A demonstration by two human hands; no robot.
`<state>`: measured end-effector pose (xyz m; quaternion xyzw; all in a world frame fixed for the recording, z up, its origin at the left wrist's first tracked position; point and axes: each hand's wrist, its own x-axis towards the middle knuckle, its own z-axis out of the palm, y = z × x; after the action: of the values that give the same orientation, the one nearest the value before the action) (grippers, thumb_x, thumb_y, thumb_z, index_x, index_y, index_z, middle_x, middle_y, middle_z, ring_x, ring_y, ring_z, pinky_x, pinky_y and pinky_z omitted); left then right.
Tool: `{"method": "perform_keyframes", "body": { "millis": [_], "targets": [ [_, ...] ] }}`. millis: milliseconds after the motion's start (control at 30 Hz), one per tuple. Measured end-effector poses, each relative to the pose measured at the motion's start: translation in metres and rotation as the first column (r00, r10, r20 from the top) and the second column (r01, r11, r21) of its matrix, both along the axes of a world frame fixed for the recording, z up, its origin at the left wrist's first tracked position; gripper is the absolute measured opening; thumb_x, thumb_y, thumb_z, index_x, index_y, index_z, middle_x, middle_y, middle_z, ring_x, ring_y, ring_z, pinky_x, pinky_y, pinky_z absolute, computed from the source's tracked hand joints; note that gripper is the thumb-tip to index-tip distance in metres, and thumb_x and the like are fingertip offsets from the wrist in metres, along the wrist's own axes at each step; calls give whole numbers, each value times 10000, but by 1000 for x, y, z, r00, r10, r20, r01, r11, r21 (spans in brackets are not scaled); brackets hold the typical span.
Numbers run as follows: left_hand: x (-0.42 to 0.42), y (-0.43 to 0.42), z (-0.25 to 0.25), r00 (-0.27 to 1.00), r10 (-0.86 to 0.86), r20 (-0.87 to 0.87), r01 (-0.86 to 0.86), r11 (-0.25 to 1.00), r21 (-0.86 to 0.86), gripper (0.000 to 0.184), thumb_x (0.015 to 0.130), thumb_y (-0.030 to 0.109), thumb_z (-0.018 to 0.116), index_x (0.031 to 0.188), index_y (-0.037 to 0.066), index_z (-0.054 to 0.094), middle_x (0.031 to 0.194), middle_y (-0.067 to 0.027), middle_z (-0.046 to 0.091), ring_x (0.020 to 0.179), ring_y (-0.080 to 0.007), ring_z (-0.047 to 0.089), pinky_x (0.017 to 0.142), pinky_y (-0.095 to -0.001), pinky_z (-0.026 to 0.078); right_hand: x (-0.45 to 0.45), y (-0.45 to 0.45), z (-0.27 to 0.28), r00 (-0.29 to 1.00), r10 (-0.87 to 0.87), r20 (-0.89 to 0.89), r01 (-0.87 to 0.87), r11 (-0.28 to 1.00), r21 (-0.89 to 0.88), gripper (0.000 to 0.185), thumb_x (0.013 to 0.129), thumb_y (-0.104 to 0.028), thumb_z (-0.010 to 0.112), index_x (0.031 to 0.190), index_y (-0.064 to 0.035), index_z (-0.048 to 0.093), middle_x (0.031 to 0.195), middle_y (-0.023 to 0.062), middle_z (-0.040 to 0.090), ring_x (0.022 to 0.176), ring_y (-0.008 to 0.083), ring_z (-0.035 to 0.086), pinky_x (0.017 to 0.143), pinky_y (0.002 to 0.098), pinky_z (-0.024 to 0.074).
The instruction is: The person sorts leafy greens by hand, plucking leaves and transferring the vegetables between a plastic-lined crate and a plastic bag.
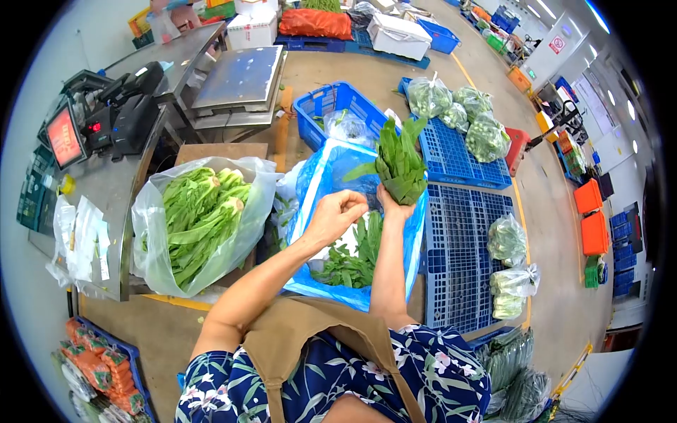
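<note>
My right hand (396, 203) is wrapped around the base of a bunch of leafy greens (400, 162), held upright above a blue-bag-lined container (302, 276). Just to its left, my left hand (340, 215) is closed, fingers curled inward; what they hold, if anything, is hidden. Under both hands, more loose leafy greens (352, 264) lie inside the blue liner beside something white. To the left stands an open clear plastic bag (264, 185) packed with long green lettuce-like stalks (201, 225), several cut ends facing up.
A blue crate (310, 116) stands beyond the liner. Blue pallets (458, 247) on the right carry bagged vegetables (486, 137). At left are a metal table (116, 233) with a lit screen (65, 137) and a platform scale (238, 76). Bagged greens (509, 366) lie at lower right.
</note>
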<state>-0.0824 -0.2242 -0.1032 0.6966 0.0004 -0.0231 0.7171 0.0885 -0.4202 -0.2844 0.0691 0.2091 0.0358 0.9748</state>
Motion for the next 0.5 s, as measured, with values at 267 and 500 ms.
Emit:
{"method": "perform_keyframes", "body": {
  "millis": [267,500],
  "targets": [
    [45,-27,13,952,301,-47,-294,948,118,463,801,276,718,1054,-83,571,740,-126,665,643,-164,636,580,-286,490,-39,36,41,994,4,106,6,996,-95,574,883,-441,332,1297,-92,522,1345,134,503,1257,360,442,1031,558,342],
    [36,-34,5,948,281,-148,-306,935,-181,211,858,163,668,908,-22,581,654,-81,641,568,-117,606,516,-250,470,-42,30,28,996,-22,88,34,990,-136,572,883,-435,332,1300,-90,516,1344,147,492,1261,372,429,1020,566,350]
  ]
}}
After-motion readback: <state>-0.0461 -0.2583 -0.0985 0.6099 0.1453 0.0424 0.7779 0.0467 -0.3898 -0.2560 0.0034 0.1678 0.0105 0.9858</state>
